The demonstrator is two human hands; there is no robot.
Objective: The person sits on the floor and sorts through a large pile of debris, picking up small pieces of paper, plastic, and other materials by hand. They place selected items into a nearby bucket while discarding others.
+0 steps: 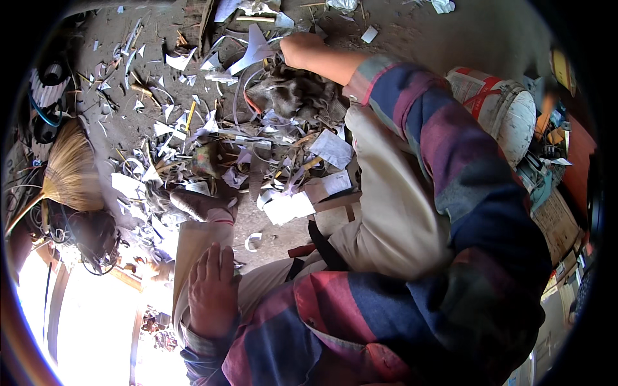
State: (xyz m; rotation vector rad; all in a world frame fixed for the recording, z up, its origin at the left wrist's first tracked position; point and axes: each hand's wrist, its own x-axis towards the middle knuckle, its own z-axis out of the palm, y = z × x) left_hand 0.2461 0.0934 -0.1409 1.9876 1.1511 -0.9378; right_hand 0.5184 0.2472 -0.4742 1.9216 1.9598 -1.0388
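My left hand [213,292] lies palm down on my left knee, on the beige trousers, its fingers extended and holding nothing. My right hand [301,50] reaches out to the littered floor, its fingers curled at the upper edge of a crumpled grey-brown cloth [294,94]. The fingertips are hidden, so whether they grip the cloth does not show. Beside this hand lies a white offcut [253,50] of paper or plastic. Scraps, thin strips and a white sheet [288,207] lie heaped between my legs and the cloth.
A straw broom [72,169] stands at the left near tangled wires and a dark bundle [94,236]. At the right, a white and red bucket [502,108] lies tilted beside mixed tools and cardboard [557,224]. A wooden piece [338,201] lies near my right leg.
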